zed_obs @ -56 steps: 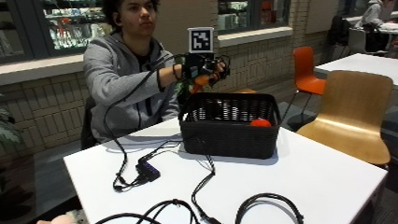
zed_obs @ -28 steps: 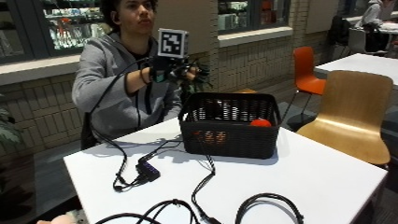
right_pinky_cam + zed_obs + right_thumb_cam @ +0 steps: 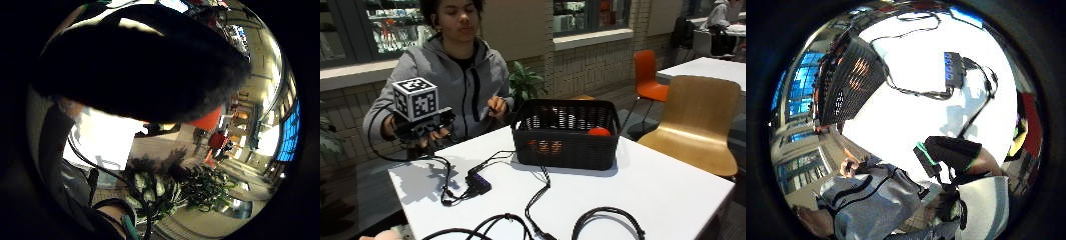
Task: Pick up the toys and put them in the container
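A black wicker basket (image 3: 566, 135) stands in the middle of the white table (image 3: 653, 190). Inside it an orange toy (image 3: 598, 131) shows above the rim, and more orange (image 3: 543, 146) shows through the mesh. My gloved right hand (image 3: 423, 132) hangs well to the left of the basket, over the table's left edge, with its fingers drooping and nothing in them. The thumb side palm view looks down on the basket (image 3: 846, 80) and the table (image 3: 911, 115) from a distance. The person's bare left hand (image 3: 496, 106) is raised behind the basket's left corner.
A black hub (image 3: 476, 184) with cables lies on the table left of the basket. Cable loops (image 3: 606, 220) lie near the front edge. A wooden chair (image 3: 696, 120) stands at the right. Something pale and soft (image 3: 383, 235) shows below the table's front left corner.
My right hand has moved from above the basket to the left and down, ending over the table's left edge. The basket has not moved.
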`<state>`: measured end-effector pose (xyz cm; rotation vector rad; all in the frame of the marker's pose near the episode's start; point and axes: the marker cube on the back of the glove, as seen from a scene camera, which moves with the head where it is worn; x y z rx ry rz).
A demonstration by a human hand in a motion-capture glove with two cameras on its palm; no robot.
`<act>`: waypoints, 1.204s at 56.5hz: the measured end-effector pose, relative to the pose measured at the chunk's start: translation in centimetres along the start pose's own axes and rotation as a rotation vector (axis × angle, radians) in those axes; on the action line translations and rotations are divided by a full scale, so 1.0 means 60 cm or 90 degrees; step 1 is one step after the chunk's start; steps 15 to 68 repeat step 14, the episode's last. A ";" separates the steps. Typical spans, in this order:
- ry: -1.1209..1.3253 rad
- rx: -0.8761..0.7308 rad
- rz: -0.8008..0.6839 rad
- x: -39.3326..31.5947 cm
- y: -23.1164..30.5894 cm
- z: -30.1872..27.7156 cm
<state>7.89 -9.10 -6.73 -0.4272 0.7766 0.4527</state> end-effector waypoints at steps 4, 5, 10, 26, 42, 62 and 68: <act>-0.012 0.003 0.011 0.018 0.020 0.008; -0.013 0.001 0.013 0.022 0.025 0.010; -0.012 -0.008 0.022 0.041 0.044 0.015; -0.017 -0.001 0.029 0.047 0.052 0.020; -0.017 -0.001 0.029 0.047 0.052 0.020; -0.017 -0.001 0.029 0.047 0.052 0.020; -0.017 -0.001 0.029 0.047 0.052 0.020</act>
